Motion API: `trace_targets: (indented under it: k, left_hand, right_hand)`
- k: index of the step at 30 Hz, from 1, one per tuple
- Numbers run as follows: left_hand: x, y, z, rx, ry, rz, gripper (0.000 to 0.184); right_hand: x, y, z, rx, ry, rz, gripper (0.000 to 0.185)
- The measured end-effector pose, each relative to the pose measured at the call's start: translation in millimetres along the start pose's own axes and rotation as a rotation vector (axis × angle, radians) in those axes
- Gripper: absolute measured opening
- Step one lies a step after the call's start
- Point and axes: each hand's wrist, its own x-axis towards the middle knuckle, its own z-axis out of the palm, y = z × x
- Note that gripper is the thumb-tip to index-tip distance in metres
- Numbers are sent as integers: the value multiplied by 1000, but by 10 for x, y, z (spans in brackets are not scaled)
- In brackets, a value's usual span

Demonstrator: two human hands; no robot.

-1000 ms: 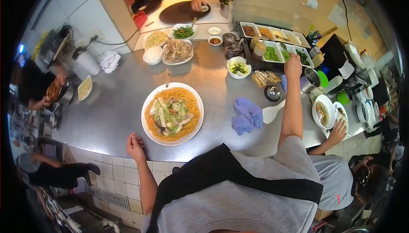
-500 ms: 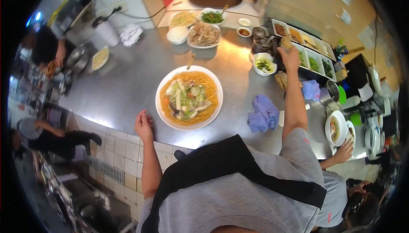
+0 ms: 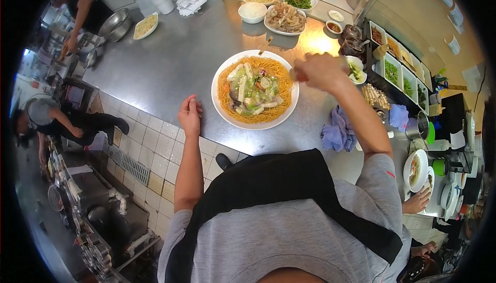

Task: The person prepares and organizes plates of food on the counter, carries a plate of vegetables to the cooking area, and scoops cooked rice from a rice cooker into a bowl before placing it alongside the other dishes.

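A large white plate (image 3: 221,108) of fried noodles (image 3: 281,104) stands in front of me, topped with a saucy mix of pale strips and greens (image 3: 253,89). My right hand (image 3: 323,72) is closed just beyond the plate's right rim. Motion smears its fingertips, and a blurred brownish patch there cannot be made out. My left hand (image 3: 190,115) hangs at the counter's front edge, left of the plate, its fingers loosely bent and holding nothing. A small card or stick (image 3: 265,45) stands by the plate's far rim. A bowl of greens (image 3: 356,70) is partly hidden behind my right hand.
Dishes of shredded meat (image 3: 285,18), greens (image 3: 298,0) and white food (image 3: 252,11) line the back of the steel counter (image 3: 155,60). Topping trays (image 3: 391,72), a yellowish bottle (image 3: 381,51) and a purple cloth (image 3: 338,130) are at right. A co-worker's hand (image 3: 417,200) touches a dish nearby.
My right hand has moved from the bottle by the trays back to the plate's right side. The bottle stays by the trays. The view has shifted; my left hand remains near the counter edge.
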Motion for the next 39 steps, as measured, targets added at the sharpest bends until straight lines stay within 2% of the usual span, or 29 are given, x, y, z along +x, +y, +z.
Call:
trace_targets:
  k: [3,4,7,10,12,14,16,18,21,23,26,29,31,34,37,39]
  left_hand:
    - [-4,27,8,-8,-4,8,20]
    - [-7,27,1,-3,-9,10,21]
    - [-11,22,-7,6,-14,22,21]
    - [-29,53,-14,41,-16,-4,21]
    - [-43,69,1,36,-73,-56,23]
    - [-138,77,22,-129,-238,-165,30]
    - [-420,326,143,-212,-347,-238,44]
    - [-660,493,317,-281,-403,-312,44]
    - [-759,387,464,-319,-403,-399,42]
    - [-768,354,498,-343,-369,-400,41]
    - [-785,386,570,-382,-327,-343,41]
    - [-767,338,619,-401,-281,-278,46]
    - [-791,302,680,-430,-249,-215,50]
    - [-541,144,665,-354,-163,-210,53]
    - [15,144,523,-305,-154,-192,54]
    - [556,271,431,-268,-167,-169,53]
  right_hand:
    - [170,-256,222,-2,89,-188,25]
    - [198,-279,253,8,203,-199,24]
    - [241,-271,245,112,150,-17,32]
    - [89,-160,303,166,-71,-149,43]
    - [-81,-37,369,463,-28,-161,51]
    - [-260,197,505,778,28,-101,57]
    - [-420,577,653,866,291,69,65]
    - [-645,840,533,962,575,280,66]
    - [-812,1334,474,835,1103,534,59]
    - [-823,1685,606,775,1295,667,60]
    - [-748,2069,944,777,1395,731,64]
    - [-667,2154,1242,884,1501,547,71]
    - [-710,2392,1572,626,1321,766,67]
    - [-836,2271,1706,573,1030,852,65]
    - [-907,2092,1605,172,1156,695,65]
    - [-988,1675,1230,274,1117,697,61]
